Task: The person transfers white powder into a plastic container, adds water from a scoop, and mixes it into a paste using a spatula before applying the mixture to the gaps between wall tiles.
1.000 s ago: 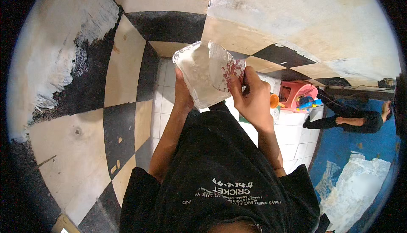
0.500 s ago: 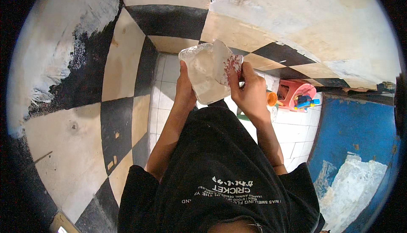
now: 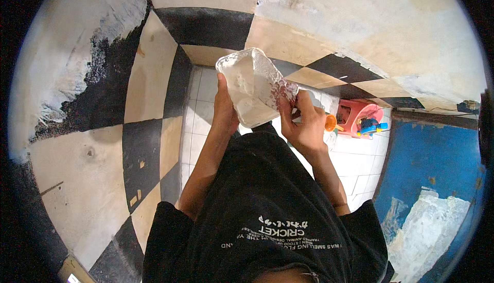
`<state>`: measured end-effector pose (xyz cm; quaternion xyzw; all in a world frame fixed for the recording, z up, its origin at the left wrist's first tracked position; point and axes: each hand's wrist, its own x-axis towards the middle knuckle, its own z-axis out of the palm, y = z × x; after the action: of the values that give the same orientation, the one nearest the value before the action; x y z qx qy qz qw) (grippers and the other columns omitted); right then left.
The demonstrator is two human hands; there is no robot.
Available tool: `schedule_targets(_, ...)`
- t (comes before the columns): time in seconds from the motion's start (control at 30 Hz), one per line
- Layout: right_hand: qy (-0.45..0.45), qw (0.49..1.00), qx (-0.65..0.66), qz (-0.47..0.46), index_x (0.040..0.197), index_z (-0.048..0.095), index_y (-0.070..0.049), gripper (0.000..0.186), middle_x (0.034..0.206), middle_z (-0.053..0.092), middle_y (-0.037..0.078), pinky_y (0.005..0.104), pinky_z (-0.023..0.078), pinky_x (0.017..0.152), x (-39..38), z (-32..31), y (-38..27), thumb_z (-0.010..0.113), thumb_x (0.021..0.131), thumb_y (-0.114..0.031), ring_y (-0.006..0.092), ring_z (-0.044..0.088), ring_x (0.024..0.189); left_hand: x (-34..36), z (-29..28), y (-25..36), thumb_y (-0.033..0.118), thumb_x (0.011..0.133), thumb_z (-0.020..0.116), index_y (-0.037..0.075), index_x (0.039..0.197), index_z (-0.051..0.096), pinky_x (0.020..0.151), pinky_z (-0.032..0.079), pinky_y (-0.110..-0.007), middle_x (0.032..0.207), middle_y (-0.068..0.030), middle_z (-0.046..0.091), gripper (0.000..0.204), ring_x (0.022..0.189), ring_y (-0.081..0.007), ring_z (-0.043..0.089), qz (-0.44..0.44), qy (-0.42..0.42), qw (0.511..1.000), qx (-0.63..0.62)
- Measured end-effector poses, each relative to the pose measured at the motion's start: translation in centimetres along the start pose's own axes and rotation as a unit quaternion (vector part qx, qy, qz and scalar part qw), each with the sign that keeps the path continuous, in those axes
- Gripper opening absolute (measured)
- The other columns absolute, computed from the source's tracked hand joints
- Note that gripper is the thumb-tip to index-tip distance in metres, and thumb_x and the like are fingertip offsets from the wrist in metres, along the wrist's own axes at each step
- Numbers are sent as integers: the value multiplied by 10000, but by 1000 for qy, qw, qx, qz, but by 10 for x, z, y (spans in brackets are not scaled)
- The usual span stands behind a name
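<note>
My left hand (image 3: 225, 108) grips the side of a whitish, see-through plastic tub (image 3: 257, 116), tilted with its opening toward me. Pale paste (image 3: 240, 83) clings to its inside. My right hand (image 3: 307, 128) has its fingers closed around a flat scraper (image 3: 266, 79), smeared white and reddish-brown. The blade lies across the right part of the tub's opening and hides that part of the inside. Whether its edge touches the paste, I cannot tell.
Ahead and left rise checkered black and cream walls (image 3: 203, 25), with whitish patches. White floor tiles (image 3: 347, 162) lie below. To the right are a pink plastic stool (image 3: 351, 121), a blue toy-like object (image 3: 373, 127), an orange cup (image 3: 330, 123) and a blue panel (image 3: 432, 164) with peeling paint.
The scraper has turned and shifted left across the tub's opening, its blade showing broader and whiter. My right hand has moved slightly downward. My left hand and the tub stay almost in place.
</note>
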<state>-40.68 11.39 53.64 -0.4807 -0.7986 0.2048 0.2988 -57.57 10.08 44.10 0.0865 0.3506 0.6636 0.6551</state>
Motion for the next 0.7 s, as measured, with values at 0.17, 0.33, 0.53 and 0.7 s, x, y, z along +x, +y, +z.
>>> schedule_targets(0.17, 47, 998, 17, -43, 855, 500, -19, 152, 565, 583, 169, 408, 478, 435, -1, -1, -4, 642, 845, -71, 324, 620, 475, -1, 17, 8, 588, 997, 217, 29, 1443, 293, 1027, 435, -411, 1371, -184, 459, 719, 1251, -282, 493, -24, 38, 999, -1)
schedule_targets(0.33, 8, 1000, 9, 7, 822, 519, -11, 171, 671, 642, 143, 302, 522, 529, 3, 2, -4, 677, 855, -70, 226, 676, 567, -2, 15, -3, 584, 1000, 194, 9, 1429, 312, 987, 465, -398, 1349, -174, 480, 727, 1210, -267, 527, -11, 13, 1000, 18)
schedule_targets(0.53, 7, 998, 23, 59, 880, 560, 2, 142, 689, 654, 146, 296, 527, 534, 12, 15, -13, 681, 849, -67, 221, 686, 590, -7, 22, -4, 560, 1009, 200, -7, 1406, 337, 965, 483, -385, 1282, -183, 530, 705, 1149, -261, 574, -12, -24, 999, 45)
schedule_targets(0.7, 75, 996, 40, 17, 861, 519, -4, 177, 683, 650, 156, 337, 518, 504, 6, 3, -14, 672, 858, -92, 270, 667, 547, -9, 23, -6, 533, 1018, 203, -16, 1397, 346, 977, 482, -392, 1274, -196, 537, 682, 1161, -269, 569, 3, -33, 999, 30)
